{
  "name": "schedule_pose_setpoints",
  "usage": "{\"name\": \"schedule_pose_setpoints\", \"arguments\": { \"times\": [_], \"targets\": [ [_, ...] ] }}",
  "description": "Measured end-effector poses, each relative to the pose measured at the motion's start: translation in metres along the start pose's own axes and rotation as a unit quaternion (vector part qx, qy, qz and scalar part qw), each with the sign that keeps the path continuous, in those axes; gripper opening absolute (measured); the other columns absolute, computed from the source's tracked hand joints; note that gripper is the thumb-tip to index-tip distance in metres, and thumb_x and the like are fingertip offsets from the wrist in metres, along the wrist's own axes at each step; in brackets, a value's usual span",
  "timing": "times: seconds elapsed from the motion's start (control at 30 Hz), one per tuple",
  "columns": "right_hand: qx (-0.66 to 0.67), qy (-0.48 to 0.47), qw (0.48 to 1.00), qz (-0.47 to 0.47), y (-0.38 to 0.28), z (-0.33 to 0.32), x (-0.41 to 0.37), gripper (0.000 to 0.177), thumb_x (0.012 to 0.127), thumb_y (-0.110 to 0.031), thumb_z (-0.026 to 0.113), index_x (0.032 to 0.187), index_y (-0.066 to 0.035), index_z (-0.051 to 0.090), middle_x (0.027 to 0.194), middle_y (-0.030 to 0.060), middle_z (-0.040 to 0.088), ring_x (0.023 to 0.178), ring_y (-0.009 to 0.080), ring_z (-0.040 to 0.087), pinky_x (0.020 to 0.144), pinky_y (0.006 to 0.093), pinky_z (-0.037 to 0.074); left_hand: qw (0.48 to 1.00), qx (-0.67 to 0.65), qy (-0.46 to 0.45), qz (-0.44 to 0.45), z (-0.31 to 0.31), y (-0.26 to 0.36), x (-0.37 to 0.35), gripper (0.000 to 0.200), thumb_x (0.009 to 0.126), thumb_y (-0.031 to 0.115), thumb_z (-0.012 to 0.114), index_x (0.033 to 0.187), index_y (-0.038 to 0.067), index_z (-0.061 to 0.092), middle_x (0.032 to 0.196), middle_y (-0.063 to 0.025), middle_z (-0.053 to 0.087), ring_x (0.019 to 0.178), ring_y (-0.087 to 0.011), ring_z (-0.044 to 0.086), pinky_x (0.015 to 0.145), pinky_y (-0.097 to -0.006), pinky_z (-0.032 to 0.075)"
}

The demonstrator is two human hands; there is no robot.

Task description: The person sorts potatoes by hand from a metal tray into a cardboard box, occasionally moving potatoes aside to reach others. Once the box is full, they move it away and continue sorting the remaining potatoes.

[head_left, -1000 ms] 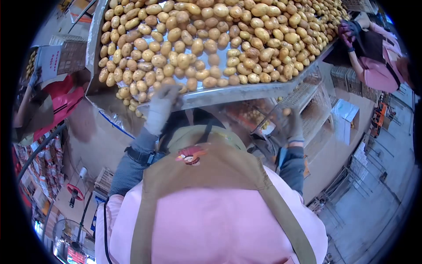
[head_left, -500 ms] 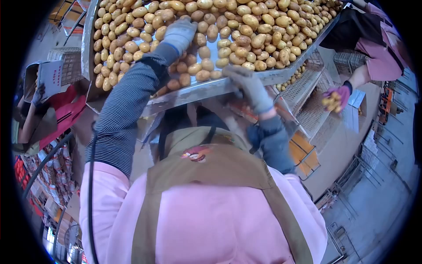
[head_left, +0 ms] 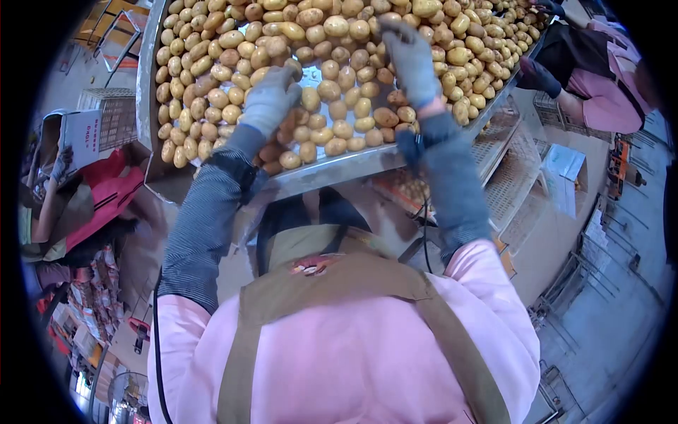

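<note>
Small yellow-brown potatoes (head_left: 328, 90) cover a metal sorting table (head_left: 332, 166), bunched densely at the back and right and thinner in the middle, where the wet surface shows. My left hand (head_left: 270, 101), in a pale work glove, rests among potatoes left of this thin patch. Its thumb stands apart from the bent fingers, and no potato shows in its grasp. Farther in and to the right, my right hand (head_left: 412, 63), gloved too, reaches over the pile. Its fingers extend forward and touch potatoes at the edge of the heap.
The table's metal rim runs close in front of my apron. At right, a co-worker's gloved hand (head_left: 540, 78) is at the table edge, above a white carton (head_left: 563, 177) and plastic crates (head_left: 508, 152). Another person at left holds a printed carton (head_left: 79, 138).
My right hand has moved from the near rim forward onto the potatoes. My left hand has drawn back toward me. The co-worker's hand at right has gone from the carton, with potatoes, to the table.
</note>
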State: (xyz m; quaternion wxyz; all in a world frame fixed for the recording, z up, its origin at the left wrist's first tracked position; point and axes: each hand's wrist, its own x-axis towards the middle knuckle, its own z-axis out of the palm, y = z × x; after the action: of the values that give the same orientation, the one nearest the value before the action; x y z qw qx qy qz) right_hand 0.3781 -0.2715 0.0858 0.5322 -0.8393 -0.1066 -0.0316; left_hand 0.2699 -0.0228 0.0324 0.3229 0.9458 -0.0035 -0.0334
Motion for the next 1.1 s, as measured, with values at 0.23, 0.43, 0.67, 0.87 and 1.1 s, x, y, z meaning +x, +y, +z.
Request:
{"name": "schedule_pose_setpoints", "arguments": {
  "times": [0.23, 0.43, 0.67, 0.87, 1.1],
  "targets": [
    [-0.112, -0.073, 0.979, 0.155, 0.021, 0.009, -0.079, 0.031, 0.096, -0.022, 0.061, 0.124, -0.013, 0.069, 0.097, 0.0118, 0.073, 0.087, 0.0234, 0.070, 0.079, 0.0354, 0.056, 0.956, 0.275, -0.015, 0.106, 0.034, 0.024, 0.050, 0.043, 0.093, 0.013, 0.053, 0.133, 0.027, 0.059, 0.119, -0.0090, 0.061, 0.104, -0.0269, 0.066, 0.080, -0.0397, 0.057],
    [-0.446, -0.136, 0.884, -0.019, 0.014, 0.017, 0.053, 0.044, 0.095, -0.030, 0.053, 0.138, -0.020, 0.053, 0.114, 0.0199, 0.069, 0.103, 0.0412, 0.066, 0.091, 0.0477, 0.054, 0.958, 0.269, -0.093, -0.048, 0.044, 0.062, 0.079, 0.033, 0.096, 0.018, 0.053, 0.126, 0.026, 0.063, 0.123, -0.0110, 0.057, 0.106, -0.0325, 0.066, 0.070, -0.0519, 0.057],
    [-0.212, -0.075, 0.973, 0.057, -0.014, -0.017, 0.044, 0.028, 0.094, -0.030, 0.061, 0.115, -0.014, 0.072, 0.112, 0.0129, 0.073, 0.101, 0.0284, 0.070, 0.086, 0.0372, 0.056, 0.946, 0.291, -0.018, 0.141, 0.035, 0.021, 0.041, 0.022, 0.090, 0.015, 0.057, 0.109, 0.017, 0.068, 0.113, -0.0088, 0.062, 0.100, -0.0256, 0.067, 0.079, -0.0395, 0.057],
    [-0.470, -0.107, 0.875, -0.042, 0.015, 0.047, 0.000, 0.022, 0.092, -0.016, 0.055, 0.109, -0.009, 0.067, 0.114, 0.0176, 0.066, 0.094, 0.0316, 0.071, 0.076, 0.0423, 0.057, 0.978, -0.202, 0.053, 0.000, 0.026, -0.003, 0.006, 0.030, 0.095, 0.019, 0.065, 0.124, 0.015, 0.063, 0.102, -0.0085, 0.068, 0.087, -0.0173, 0.065, 0.075, -0.0320, 0.054],
    [-0.200, -0.209, 0.947, 0.141, -0.007, 0.022, -0.016, 0.043, 0.092, -0.041, 0.063, 0.114, -0.005, 0.067, 0.095, 0.0140, 0.071, 0.094, 0.0300, 0.069, 0.079, 0.0407, 0.054, 0.736, -0.634, 0.002, -0.237, -0.032, 0.029, -0.025, 0.042, 0.105, 0.033, 0.052, 0.135, 0.005, 0.055, 0.120, -0.0111, 0.063, 0.101, -0.0155, 0.064, 0.082, -0.0294, 0.053]
  ]
}}
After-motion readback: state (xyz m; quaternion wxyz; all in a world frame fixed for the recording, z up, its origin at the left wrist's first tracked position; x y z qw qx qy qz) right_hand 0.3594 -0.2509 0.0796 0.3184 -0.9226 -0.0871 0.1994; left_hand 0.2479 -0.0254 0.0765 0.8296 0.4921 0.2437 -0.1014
